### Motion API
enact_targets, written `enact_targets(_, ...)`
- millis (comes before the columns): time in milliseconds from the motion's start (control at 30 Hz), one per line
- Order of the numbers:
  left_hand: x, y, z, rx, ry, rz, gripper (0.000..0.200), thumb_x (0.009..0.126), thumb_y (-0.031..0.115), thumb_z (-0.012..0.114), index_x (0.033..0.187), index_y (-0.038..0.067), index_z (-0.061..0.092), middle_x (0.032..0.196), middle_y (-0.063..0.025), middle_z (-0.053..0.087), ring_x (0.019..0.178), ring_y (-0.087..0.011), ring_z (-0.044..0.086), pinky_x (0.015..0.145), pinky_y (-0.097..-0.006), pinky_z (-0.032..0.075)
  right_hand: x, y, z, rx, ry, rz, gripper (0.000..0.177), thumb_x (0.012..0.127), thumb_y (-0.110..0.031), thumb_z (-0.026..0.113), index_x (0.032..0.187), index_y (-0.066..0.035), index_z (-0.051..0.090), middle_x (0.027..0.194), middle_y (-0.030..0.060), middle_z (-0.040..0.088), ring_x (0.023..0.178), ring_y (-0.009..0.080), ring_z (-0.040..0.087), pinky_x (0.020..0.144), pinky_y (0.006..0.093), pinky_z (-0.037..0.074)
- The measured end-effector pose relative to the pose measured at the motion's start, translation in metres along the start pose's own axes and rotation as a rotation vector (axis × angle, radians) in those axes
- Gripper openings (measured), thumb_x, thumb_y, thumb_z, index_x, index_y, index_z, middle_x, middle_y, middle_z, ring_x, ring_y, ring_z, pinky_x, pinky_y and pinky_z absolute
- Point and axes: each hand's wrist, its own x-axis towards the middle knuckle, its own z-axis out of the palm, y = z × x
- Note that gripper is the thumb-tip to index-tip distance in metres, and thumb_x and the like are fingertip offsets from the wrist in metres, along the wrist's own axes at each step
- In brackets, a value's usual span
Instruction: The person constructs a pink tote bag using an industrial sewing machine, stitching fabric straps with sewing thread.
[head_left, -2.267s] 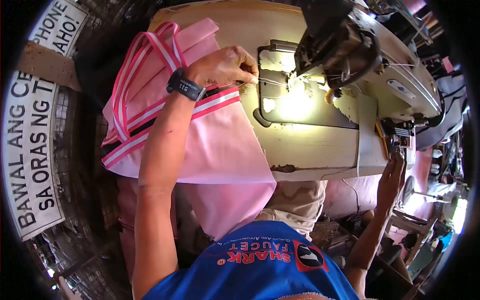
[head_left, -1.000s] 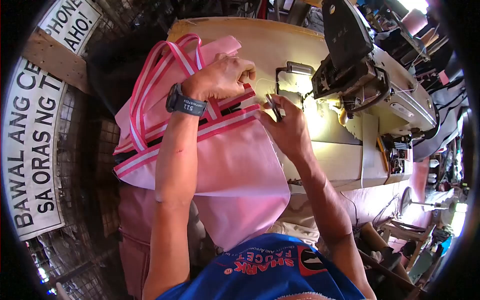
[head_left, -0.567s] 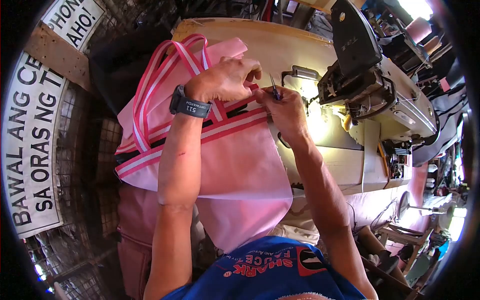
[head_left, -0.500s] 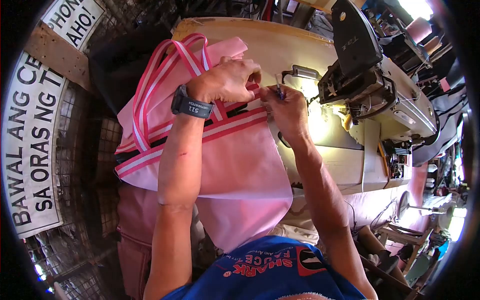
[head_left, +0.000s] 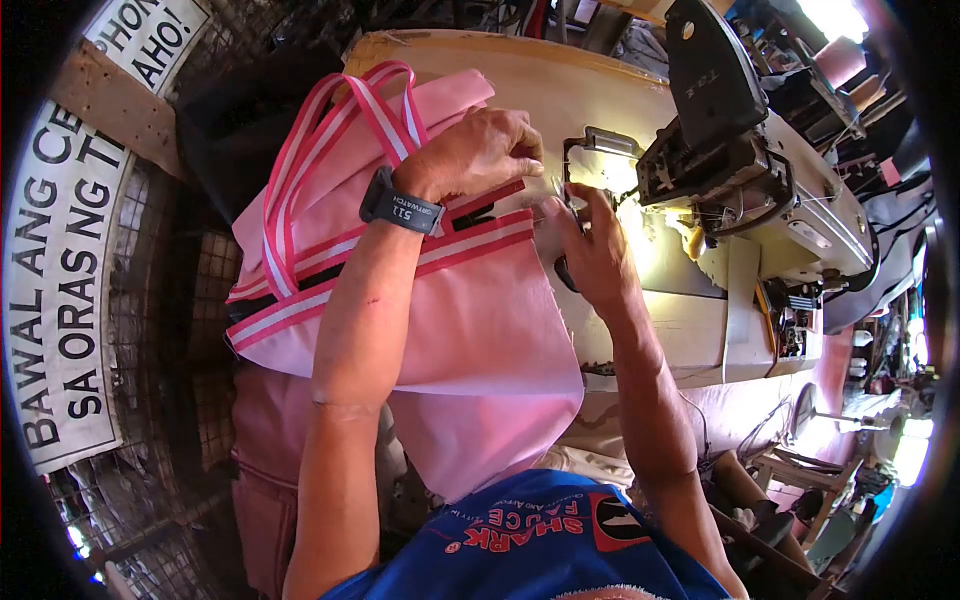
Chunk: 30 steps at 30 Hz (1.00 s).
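My left hand (head_left: 480, 155), with a black watch on its wrist, is over the upper right part of a pink fabric piece (head_left: 490, 330). Its thumb and fingertips are pinched together; whatever is between them is too small to make out. Pink-and-white striped straps (head_left: 385, 120) loop up at the left, and a striped band (head_left: 470, 247) crosses the fabric beside a dark strip. To the right of the fabric edge, my right hand (head_left: 598, 245) has thumb and forefinger around a small metal tool (head_left: 561, 190), partly hidden.
A sewing machine (head_left: 710, 130) with a lit needle area stands right of my hands on a worn table (head_left: 470, 60). A dark loop-shaped object (head_left: 566, 274) lies by the fabric's right edge. Wire mesh and a lettered sign (head_left: 65, 280) are at the left.
My left hand has shifted slightly right and up off the band's end. My right hand has moved right and down, away from the left fingertips, and its fingers have loosened.
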Motion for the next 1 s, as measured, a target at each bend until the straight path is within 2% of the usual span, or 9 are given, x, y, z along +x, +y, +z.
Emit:
enact_targets(100,0.000,-0.002,0.001,-0.002,0.006,-0.014,0.022,0.091,0.022,0.074,0.097,0.001,0.074,0.096,-0.0116,0.069,0.091,-0.0267,0.067,0.082,-0.0385,0.053,-0.004,0.003,-0.004,0.046,-0.149,-0.074,0.029,0.097,-0.019,0.065,0.117,0.003,0.062,0.095,0.0217,0.069,0.081,0.0371,0.067,0.078,0.0445,0.052)
enact_targets(200,0.000,0.003,-0.001,0.030,-0.004,0.001,0.023,0.090,0.023,0.074,0.097,0.002,0.074,0.098,-0.0118,0.069,0.093,-0.0277,0.067,0.085,-0.0388,0.053,-0.006,0.011,0.009,-0.218,0.100,-0.472,0.025,0.096,-0.015,0.063,0.116,0.001,0.061,0.093,0.0178,0.067,0.080,0.0384,0.068,0.073,0.0459,0.054)
enact_targets(300,0.001,0.001,0.002,0.040,0.015,0.013,0.024,0.089,0.024,0.074,0.097,0.002,0.074,0.098,-0.0123,0.068,0.094,-0.0289,0.066,0.085,-0.0392,0.053,-0.015,-0.007,0.013,-0.541,0.212,-0.482,0.018,0.094,-0.012,0.064,0.108,-0.002,0.061,0.091,0.0144,0.064,0.080,0.0349,0.069,0.065,0.0453,0.055)
enact_targets(333,0.001,0.000,0.003,0.044,0.025,0.012,0.024,0.089,0.024,0.075,0.096,0.002,0.075,0.098,-0.0124,0.068,0.094,-0.0293,0.066,0.085,-0.0392,0.053,-0.012,-0.006,0.015,-0.604,0.264,-0.542,0.011,0.091,-0.009,0.064,0.100,-0.004,0.061,0.087,0.0122,0.061,0.078,0.0301,0.070,0.060,0.0434,0.056)
enact_targets(633,0.004,-0.008,0.013,0.041,0.059,0.079,0.023,0.090,0.024,0.073,0.095,0.001,0.073,0.094,-0.0124,0.066,0.091,-0.0300,0.065,0.082,-0.0420,0.051,0.001,-0.008,0.024,-0.674,0.152,-0.515,0.011,0.090,-0.010,0.061,0.095,-0.001,0.062,0.088,0.0145,0.064,0.079,0.0326,0.070,0.066,0.0449,0.057)
enact_targets(733,0.006,-0.011,0.015,0.095,0.109,0.181,0.023,0.091,0.024,0.071,0.095,0.001,0.071,0.093,-0.0127,0.065,0.091,-0.0310,0.064,0.082,-0.0415,0.050,0.006,-0.004,0.028,-0.695,0.078,-0.462,0.012,0.091,-0.013,0.061,0.091,-0.001,0.063,0.087,0.0159,0.065,0.078,0.0354,0.070,0.068,0.0472,0.057)
enact_targets(833,0.010,-0.009,0.022,0.104,0.197,0.224,0.023,0.094,0.024,0.068,0.096,0.002,0.067,0.093,-0.0126,0.064,0.091,-0.0308,0.063,0.082,-0.0405,0.049,0.000,0.002,0.016,-0.661,0.025,-0.300,0.019,0.096,-0.020,0.062,0.088,-0.003,0.064,0.087,0.0158,0.067,0.076,0.0370,0.070,0.070,0.0483,0.057)
enact_targets(933,0.015,-0.018,0.018,0.000,0.350,0.176,0.025,0.097,0.026,0.066,0.099,0.001,0.067,0.097,-0.0128,0.067,0.093,-0.0286,0.065,0.083,-0.0402,0.051,-0.045,0.021,-0.034,-0.601,0.160,-0.312,0.016,0.096,-0.022,0.068,0.098,-0.006,0.070,0.094,0.0148,0.070,0.080,0.0351,0.072,0.072,0.0440,0.059)
enact_targets(1000,-0.001,-0.035,-0.027,-0.205,0.507,0.016,0.028,0.097,0.028,0.067,0.109,0.002,0.068,0.107,-0.0135,0.070,0.100,-0.0280,0.068,0.086,-0.0380,0.053,-0.071,0.055,-0.078,-0.492,0.309,-0.308,0.020,0.095,-0.015,0.071,0.113,-0.006,0.071,0.098,0.0144,0.072,0.085,0.0290,0.073,0.072,0.0381,0.059)
